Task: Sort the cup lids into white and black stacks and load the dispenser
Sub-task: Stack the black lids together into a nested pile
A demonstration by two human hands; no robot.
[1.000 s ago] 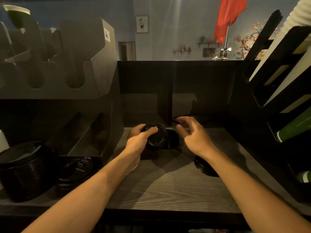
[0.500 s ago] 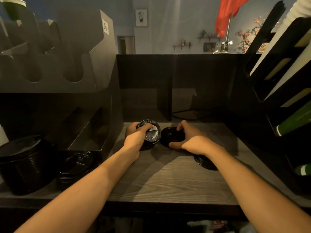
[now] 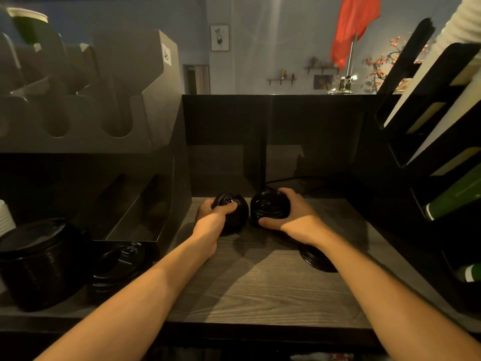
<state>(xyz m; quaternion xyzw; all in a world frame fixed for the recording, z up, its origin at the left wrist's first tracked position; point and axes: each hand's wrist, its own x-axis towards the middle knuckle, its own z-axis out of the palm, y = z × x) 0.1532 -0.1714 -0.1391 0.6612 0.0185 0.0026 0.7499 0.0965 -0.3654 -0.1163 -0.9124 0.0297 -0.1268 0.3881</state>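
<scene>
In hands [image 3: 299, 217]: black lids [image 3: 269, 207], tops tilted toward camera.

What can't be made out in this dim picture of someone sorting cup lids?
Head view only.
1. Lid count in the left stack gripped by the left hand and the right stack in the right hand: too dark, fingers cover the edges.
2. Loose black lid: partly hidden under the right forearm.
3. White lids: cut off by the left edge.
4. Dispenser label: too small to read.
</scene>
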